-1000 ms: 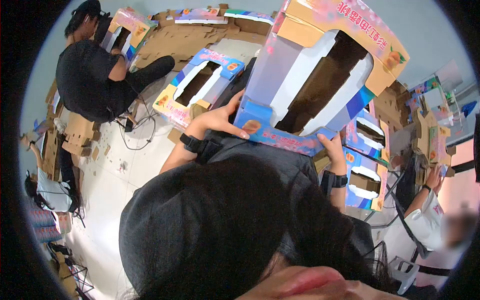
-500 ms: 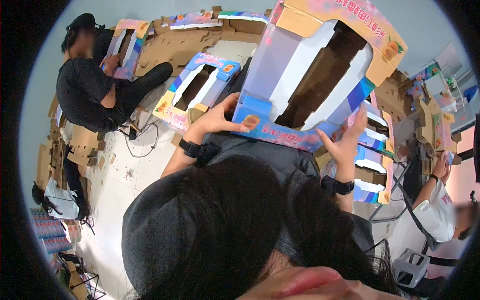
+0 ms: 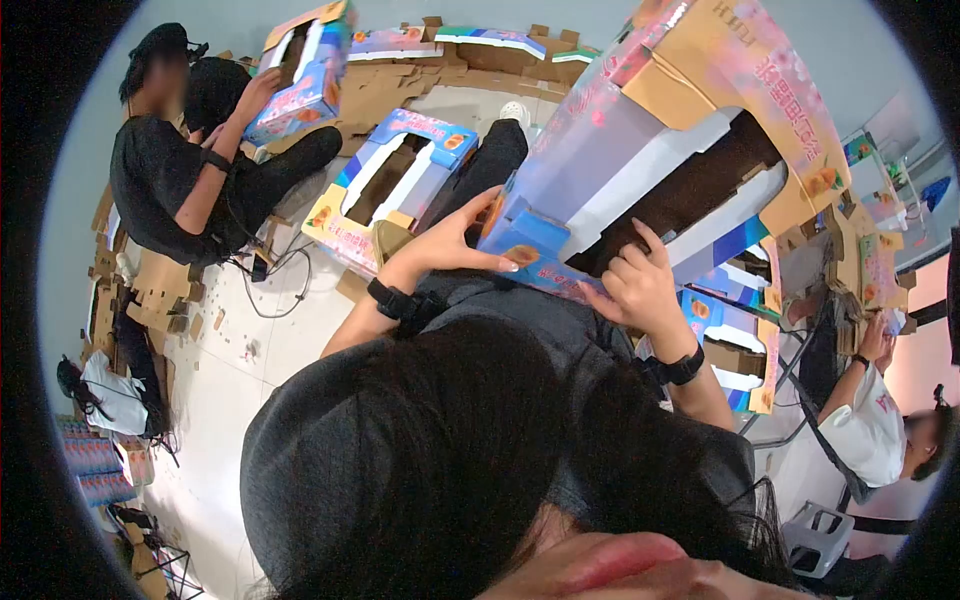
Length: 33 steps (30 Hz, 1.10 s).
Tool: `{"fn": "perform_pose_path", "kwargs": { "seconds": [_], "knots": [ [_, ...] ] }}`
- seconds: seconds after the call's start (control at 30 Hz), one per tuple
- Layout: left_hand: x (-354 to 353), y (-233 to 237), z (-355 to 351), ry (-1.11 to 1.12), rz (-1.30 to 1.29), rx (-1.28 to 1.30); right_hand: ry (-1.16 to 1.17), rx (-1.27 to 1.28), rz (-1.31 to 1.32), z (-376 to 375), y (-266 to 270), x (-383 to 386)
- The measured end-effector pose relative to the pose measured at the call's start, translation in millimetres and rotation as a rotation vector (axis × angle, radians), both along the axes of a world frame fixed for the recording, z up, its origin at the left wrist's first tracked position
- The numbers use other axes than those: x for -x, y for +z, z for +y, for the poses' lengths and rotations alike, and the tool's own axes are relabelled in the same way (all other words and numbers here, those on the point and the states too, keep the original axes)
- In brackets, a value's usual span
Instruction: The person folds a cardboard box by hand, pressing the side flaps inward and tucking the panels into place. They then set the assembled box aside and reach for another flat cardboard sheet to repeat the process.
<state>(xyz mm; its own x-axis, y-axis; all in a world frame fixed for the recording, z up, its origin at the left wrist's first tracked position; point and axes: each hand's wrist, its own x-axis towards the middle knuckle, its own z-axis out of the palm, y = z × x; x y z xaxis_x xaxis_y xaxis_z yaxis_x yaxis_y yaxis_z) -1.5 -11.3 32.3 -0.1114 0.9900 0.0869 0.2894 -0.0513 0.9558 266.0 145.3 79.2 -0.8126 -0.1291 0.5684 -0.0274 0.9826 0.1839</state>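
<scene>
A large printed cardboard box [image 3: 740,85], orange at one end and blue at the other, tilts above my lap. White flaps flank its long dark opening. My left hand [image 3: 445,240] grips the near-left blue corner, thumb on the near side and the other fingers partly hidden behind the corner. At the near end of the opening is my right hand [image 3: 640,285]. Its thumb lies against the near panel, the index finger points over the opening and the other fingers curl at the edge.
A similar box [image 3: 440,135] stands on the floor to my left, and more boxes [image 3: 725,320] are stacked at my right. A seated person [image 3: 165,170] at the left handles another box [image 3: 325,90]. Another person [image 3: 860,410] works at the far right. Flattened cardboard [image 3: 400,85] covers the back floor.
My right hand has moved from the right side of the box to the near edge of the opening. The box has turned and shifted right. The seated person's box has been raised.
</scene>
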Motion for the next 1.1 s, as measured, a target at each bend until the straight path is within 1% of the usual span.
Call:
{"fn": "perform_pose_path", "kwargs": {
  "seconds": [0.1,0.27,0.37,0.47,0.57,0.67,0.77,0.8,0.9,1.0,1.03,1.1],
  "knots": [
    [1,-16,5,0.012,-0.016,-0.020,-0.015,0.002,-0.001,1,-2,-4],
    [0,-15,6,-0.029,-0.087,0.046,-0.046,-0.005,0.061,-1,1,-2],
    [-2,-16,7,-0.084,-0.172,0.019,-0.054,-0.006,0.042,4,-6,2],
    [-3,-21,5,-0.054,-0.098,0.064,-0.016,-0.021,0.084,15,-19,8],
    [-2,-29,7,-0.022,-0.130,0.027,-0.033,-0.010,0.100,16,-19,12],
    [-6,-13,4,-0.047,-0.174,0.003,-0.044,0.012,0.140,17,-19,14],
    [5,-32,6,-0.029,-0.144,-0.033,-0.107,0.014,0.161,16,-17,15],
    [5,-22,2,-0.068,-0.094,0.002,-0.122,0.010,0.176,18,-18,13],
    [3,-26,2,-0.054,-0.081,-0.029,-0.169,-0.014,0.212,30,-23,5],
    [7,-35,7,-0.142,-0.103,-0.036,-0.222,-0.049,0.234,47,-24,-7],
    [6,-33,7,-0.168,-0.108,-0.037,-0.248,-0.033,0.211,58,-28,-15],
    [5,-28,5,-0.153,-0.061,-0.016,-0.321,-0.004,0.191,77,-31,-29]
  ]
}}
